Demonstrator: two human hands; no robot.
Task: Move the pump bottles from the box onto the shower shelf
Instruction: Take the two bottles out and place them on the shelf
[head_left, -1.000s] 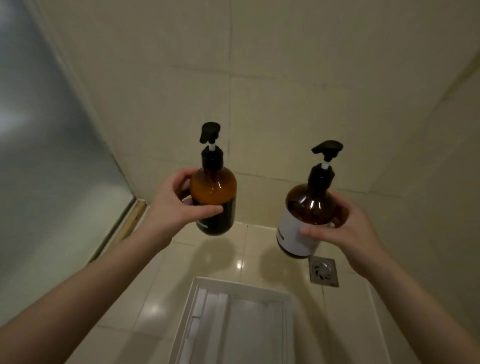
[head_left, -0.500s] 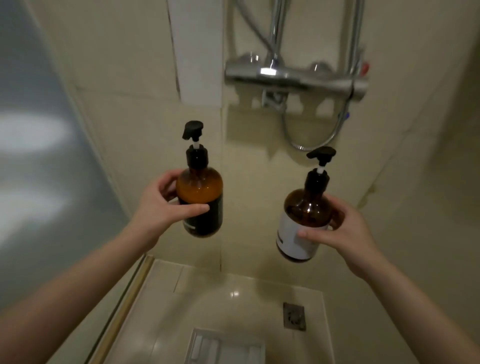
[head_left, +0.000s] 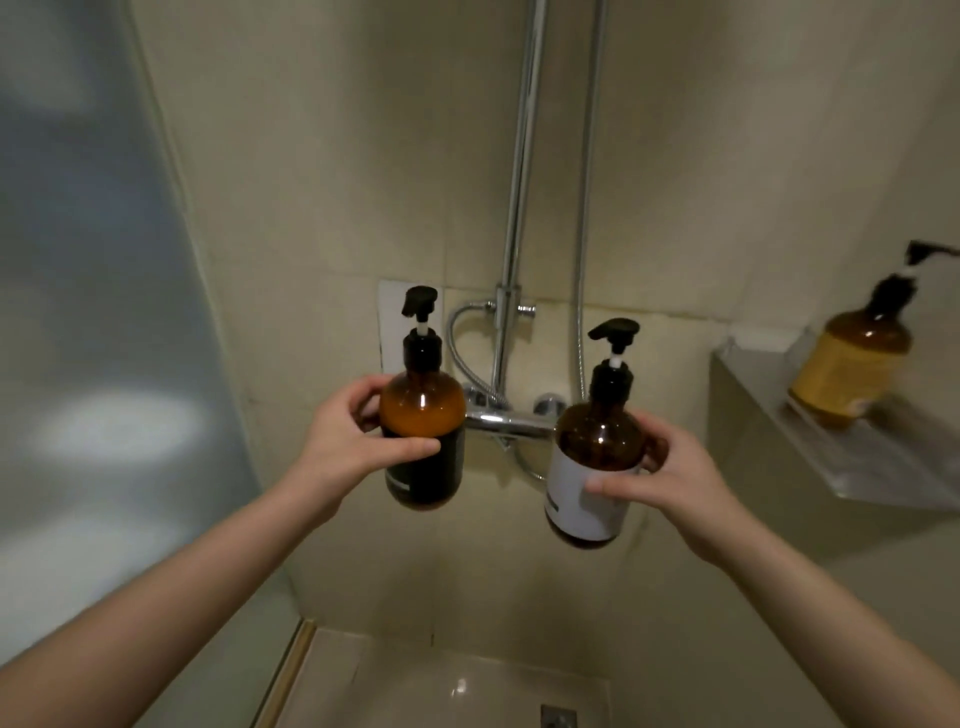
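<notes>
My left hand (head_left: 345, 441) grips an amber pump bottle with a black label (head_left: 423, 431), held upright in front of the shower wall. My right hand (head_left: 670, 480) grips a darker brown pump bottle with a white label (head_left: 592, 467), also upright and a little lower. At the right a clear shower shelf (head_left: 852, 462) is fixed to the wall, and a third amber pump bottle with a yellow label (head_left: 852, 364) stands on it. The shelf is to the right of my right hand and apart from it. The box is out of view.
A chrome shower mixer (head_left: 509, 421) with its riser pipe (head_left: 519, 156) and hose sits on the wall right behind the two held bottles. A frosted glass panel (head_left: 104, 312) closes the left side. A floor drain (head_left: 558, 717) shows at the bottom edge.
The view has tilted up and to the right: the box on the floor has left the frame, and the shower mixer, the shelf and its bottle have come into sight. Both hands keep their bottles.
</notes>
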